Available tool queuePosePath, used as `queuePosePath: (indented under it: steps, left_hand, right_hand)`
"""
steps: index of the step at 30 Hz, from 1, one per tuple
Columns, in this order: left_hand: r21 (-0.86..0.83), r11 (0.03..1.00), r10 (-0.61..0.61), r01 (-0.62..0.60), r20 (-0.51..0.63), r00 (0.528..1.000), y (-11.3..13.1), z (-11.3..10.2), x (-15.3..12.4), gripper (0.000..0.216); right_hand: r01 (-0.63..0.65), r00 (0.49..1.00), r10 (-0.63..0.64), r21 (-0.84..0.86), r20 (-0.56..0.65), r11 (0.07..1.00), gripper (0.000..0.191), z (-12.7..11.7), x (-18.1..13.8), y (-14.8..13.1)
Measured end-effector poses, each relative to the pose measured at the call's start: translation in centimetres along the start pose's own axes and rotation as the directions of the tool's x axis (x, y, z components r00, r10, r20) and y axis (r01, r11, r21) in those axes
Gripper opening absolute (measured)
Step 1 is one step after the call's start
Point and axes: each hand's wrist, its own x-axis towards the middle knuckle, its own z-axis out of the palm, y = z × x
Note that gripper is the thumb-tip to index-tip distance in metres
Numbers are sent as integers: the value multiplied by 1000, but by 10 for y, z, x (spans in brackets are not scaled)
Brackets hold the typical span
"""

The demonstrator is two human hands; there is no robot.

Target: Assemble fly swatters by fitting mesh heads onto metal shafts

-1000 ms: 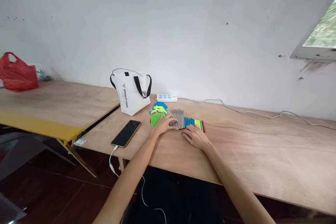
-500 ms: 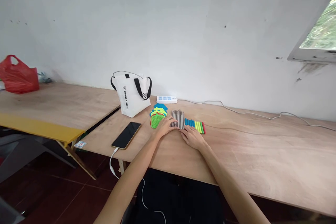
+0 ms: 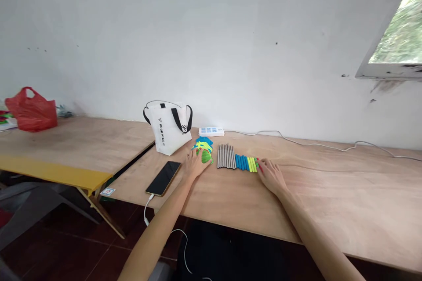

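My left hand (image 3: 195, 164) rests over the left side of a green mesh piece (image 3: 206, 156), with its thumb and fingers spread about it. Blue and yellow pieces (image 3: 203, 144) lie behind in the same pile. My right hand (image 3: 272, 176) lies at the right end of a row of coloured sticks, fingers stretched out and touching that end. In the row are blue sticks (image 3: 242, 162) and yellow-green sticks (image 3: 251, 164); green and red ones are partly hidden under my fingers. Between my hands, several grey metal rods (image 3: 226, 156) lie side by side, untouched.
A phone (image 3: 163, 178) with a white cable (image 3: 147, 210) lies left of my left hand. Behind it stands a white bag (image 3: 169, 134) with black handles. A power strip (image 3: 211, 131) sits against the wall. A red plastic bag (image 3: 33, 112) is on the left table.
Both hands have left the grey rods. My left hand has moved left onto the mesh pieces, and my right hand has moved right to the end of the coloured sticks.
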Motion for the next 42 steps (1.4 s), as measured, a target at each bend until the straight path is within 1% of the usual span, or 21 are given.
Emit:
queuePosePath:
  steps: [2, 4, 6, 11, 14, 20, 23, 25, 30, 35, 39, 42]
  left_hand:
    - [27, 1000, -16, 14, 69, 997, -1, 1, -1, 62]
    - [32, 999, -15, 11, 109, 994, -1, 2, 0, 63]
    - [21, 1000, -21, 18, 110, 994, 0, 4, 1, 64]
    - [7, 999, -42, 41, 85, 995, -2, 10, 4, 75]
    - [13, 999, -37, 36, 78, 996, -2, 11, 5, 74]
    - [-45, 998, -48, 53, 115, 992, 0, 3, 3, 76]
    - [-61, 996, -58, 67, 140, 988, 2, 0, 3, 75]
    - [-61, 996, -60, 70, 153, 986, 3, 0, 2, 73]
    - [-33, 997, -60, 66, 169, 984, 9, 5, -5, 66]
    - [9, 996, -84, 84, 168, 982, 13, 2, -12, 61]
    - [25, 995, -102, 99, 249, 963, 12, -6, -25, 68]
    - [27, 993, -121, 119, 349, 929, 9, -13, -42, 80]
  right_hand:
    - [-78, 997, 78, -9, 4, 997, 39, 2, -3, 13]
    - [-118, 993, 119, -21, 25, 993, 38, 5, -5, 18]
    - [-131, 990, 132, -34, 50, 991, 37, 9, -5, 17]
    - [-130, 987, 134, -42, 91, 991, 34, 12, -5, 14]
    - [-142, 985, 145, -37, 95, 989, 33, 11, -5, 14]
    - [-147, 985, 148, -17, 90, 989, 33, 8, -6, 14]
    - [-155, 985, 155, -10, 81, 988, 36, 9, -7, 14]
    - [-181, 981, 182, -14, 69, 983, 37, 10, -8, 14]
    - [-244, 968, 245, -34, 47, 969, 29, 13, -8, 14]
    - [-261, 963, 264, -50, 58, 964, 30, 12, -8, 14]
    - [-268, 960, 271, -62, 62, 962, 44, 5, -14, 17]
    - [-287, 954, 292, -73, 66, 955, 47, -2, -24, 21]
